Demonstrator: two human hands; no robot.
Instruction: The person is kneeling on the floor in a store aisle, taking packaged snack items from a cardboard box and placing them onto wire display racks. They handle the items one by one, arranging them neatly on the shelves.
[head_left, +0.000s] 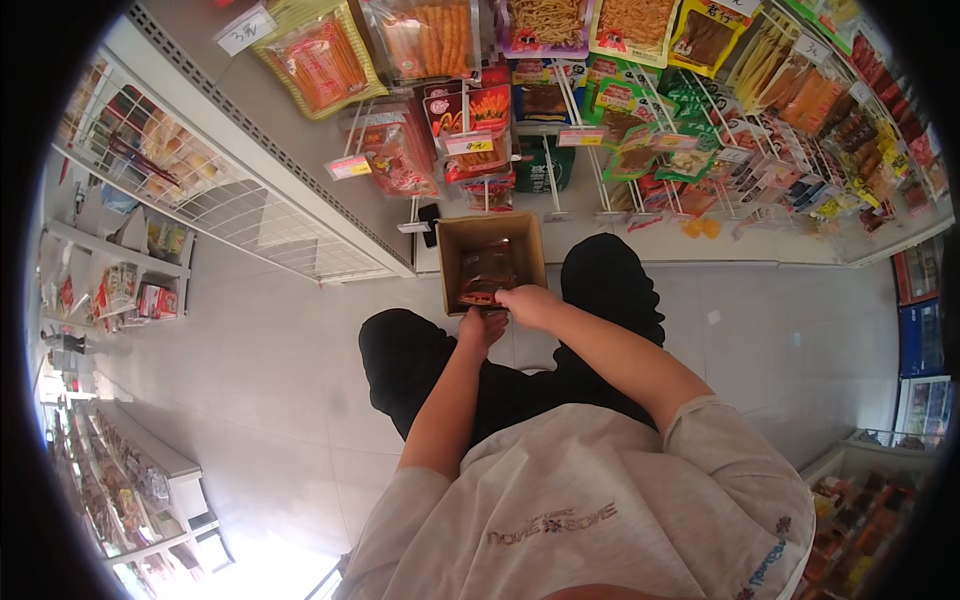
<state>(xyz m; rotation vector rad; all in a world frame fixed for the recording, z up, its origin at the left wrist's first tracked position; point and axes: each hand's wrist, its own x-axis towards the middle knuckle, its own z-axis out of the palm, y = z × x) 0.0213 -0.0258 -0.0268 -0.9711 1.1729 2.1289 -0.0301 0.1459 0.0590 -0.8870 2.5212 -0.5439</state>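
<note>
A brown cardboard box (445, 262) stands between my knees, up against the base of the display shelf. In it lie dark reddish-brown plastic snack packets (487, 266), partly overlapping; how many is unclear. My right hand (531, 304) reaches over the box's near right corner and pinches the near edge of a packet between thumb and fingers. Just outside the near wall is my left hand (484, 328), palm partly turned up and fingers pointing right. Whether it grips the box or a packet edge cannot be made out.
Hanging snack bags (480, 112) fill the hooks above the box, with price tags (469, 142) on the hook ends. A dark phone-like object (428, 225) rests on the base shelf (675, 251) left of the box. A white wire rack (247, 214) stands left; tiled floor (262, 360) surrounds me.
</note>
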